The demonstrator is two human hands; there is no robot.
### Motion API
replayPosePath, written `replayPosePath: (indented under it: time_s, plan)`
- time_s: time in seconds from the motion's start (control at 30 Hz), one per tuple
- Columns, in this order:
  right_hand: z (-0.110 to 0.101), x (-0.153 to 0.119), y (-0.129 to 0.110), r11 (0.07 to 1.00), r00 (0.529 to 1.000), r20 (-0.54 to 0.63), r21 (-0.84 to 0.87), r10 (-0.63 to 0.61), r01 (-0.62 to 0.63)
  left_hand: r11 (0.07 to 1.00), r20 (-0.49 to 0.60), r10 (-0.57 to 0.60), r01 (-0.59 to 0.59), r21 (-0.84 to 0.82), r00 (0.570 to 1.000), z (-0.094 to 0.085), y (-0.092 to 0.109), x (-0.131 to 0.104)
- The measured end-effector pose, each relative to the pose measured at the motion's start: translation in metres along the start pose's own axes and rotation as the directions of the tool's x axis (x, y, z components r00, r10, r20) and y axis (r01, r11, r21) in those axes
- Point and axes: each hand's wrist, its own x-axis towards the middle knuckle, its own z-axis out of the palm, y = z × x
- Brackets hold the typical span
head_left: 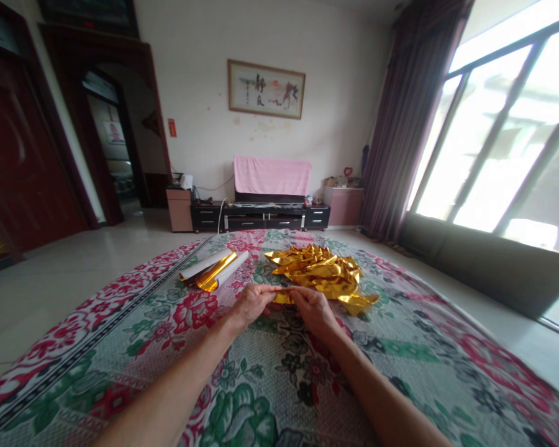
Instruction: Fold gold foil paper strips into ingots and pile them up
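Observation:
Between my two hands is a small folded piece of gold foil paper (283,297). My left hand (256,302) pinches its left end, fingers pressed together. The fingers of my right hand (311,305) are closed on its right part. Just beyond my right hand lies a heap of folded gold foil pieces (321,267), shiny and pointed, with one piece reaching out to the right. Curled sheets of gold foil paper with white backs (217,270) rest on the cloth beyond my left hand.
A flowered tablecloth (242,416) in red, green and grey covers the round table under my arms. Farther off, a low black cabinet (265,221) stands by the wall, with a pink cloth (272,176) above it. Windows and a curtain (414,112) are at the right.

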Motion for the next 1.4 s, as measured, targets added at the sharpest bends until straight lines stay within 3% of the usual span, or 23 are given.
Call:
replayPosePath:
  time_s: [0.63, 1.07, 1.4]
  plan:
    - [0.001, 0.0, -0.003, 1.0, 1.0, -0.021, -0.002, 0.013, -0.013, 1.0, -0.037, -0.008, 0.008, 0.022, 0.999, 0.005, -0.002, 0.003]
    - [-0.005, -0.001, -0.012, 0.994, 0.995, 0.045, 0.063, 0.089, -0.092, 0.999, 0.032, 0.034, -0.035, 0.013, 0.999, -0.001, -0.001, 0.001]
    - [-0.003, -0.002, -0.013, 0.997, 0.998, 0.016, 0.038, 0.06, -0.061, 0.998, -0.018, 0.009, -0.008, 0.054, 1.0, 0.004, -0.003, 0.003]
